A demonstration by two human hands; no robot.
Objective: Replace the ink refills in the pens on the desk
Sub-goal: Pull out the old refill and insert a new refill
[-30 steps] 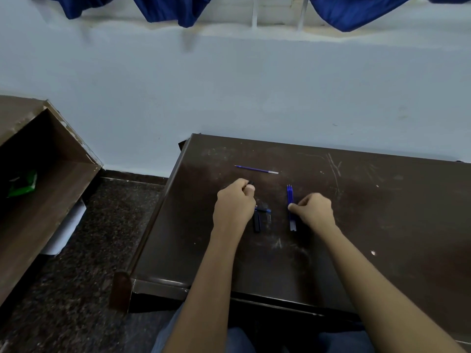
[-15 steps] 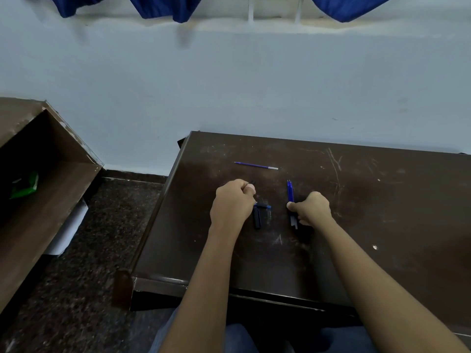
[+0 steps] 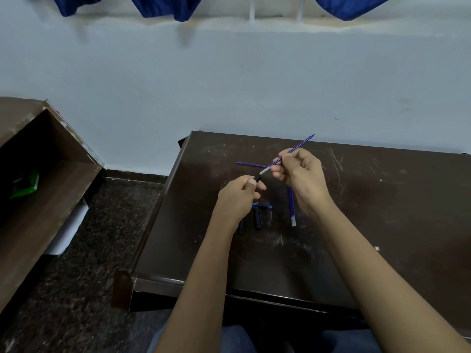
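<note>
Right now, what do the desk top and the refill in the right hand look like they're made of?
Desk top: dark brown wood or wood laminate, probably; semi-gloss, with pale scratches and scuffs. Refill in the right hand: thin blue tube, likely plastic, translucent-looking, with a pale silvery tip end that may be metal.

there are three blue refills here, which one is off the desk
The refill pinched in the right hand, slanting up toward the wall. The other two lie flat on the desk: one farther back, one below that hand.

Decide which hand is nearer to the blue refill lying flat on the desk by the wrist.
Right. The right hand is raised directly above the refill on the desk; the left hand is off to its left, beyond the dark pen parts.
</note>
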